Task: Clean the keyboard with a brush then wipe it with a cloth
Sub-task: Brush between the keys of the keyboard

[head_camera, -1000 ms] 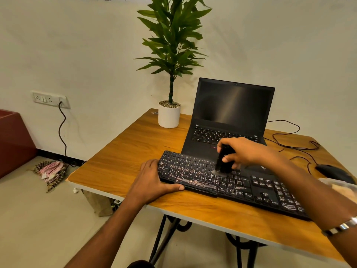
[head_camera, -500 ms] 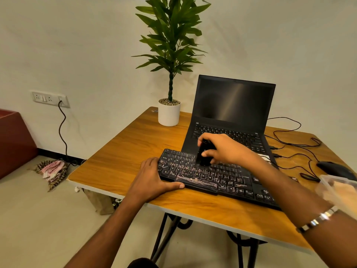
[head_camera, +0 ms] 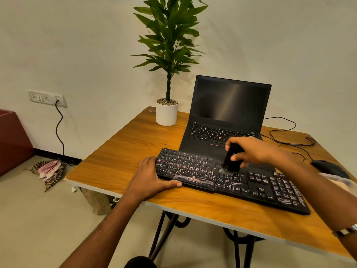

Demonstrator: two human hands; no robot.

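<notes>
The wooden table (head_camera: 123, 151) carries all the work items. The black laptop (head_camera: 228, 113) stands open at the 12 o'clock side, with its screen dark. The keyboard (head_camera: 193, 169), the item being cleaned, lies across its palm rest and runs from the centre toward 4 o'clock. This position probably puts the key rows within direct reach of both hands.

The left hand (head_camera: 152, 178) lies flat at the keyboard's 9 o'clock end, with fingers extended along the end edge and the thumb along the front edge. It holds nothing. Its function appears to be to brace the keyboard against sliding under the strokes.

The right hand (head_camera: 251, 151) grips the brush (head_camera: 232, 158) with fingers curled round the dark handle. The brush is near upright with bristles down on the mid-right key rows, so the brushing step appears to be in progress.

The bristle tip is blurred, and exact key contact cannot be confirmed. No cloth is identifiable on the table. A checked fabric (head_camera: 49, 169) lies on the floor at 9 o'clock; its purpose cannot be determined. At 3 o'clock, a mouse (head_camera: 328, 167) and a blurred clear container (head_camera: 340, 180) are partly cut off by the right forearm.
</notes>
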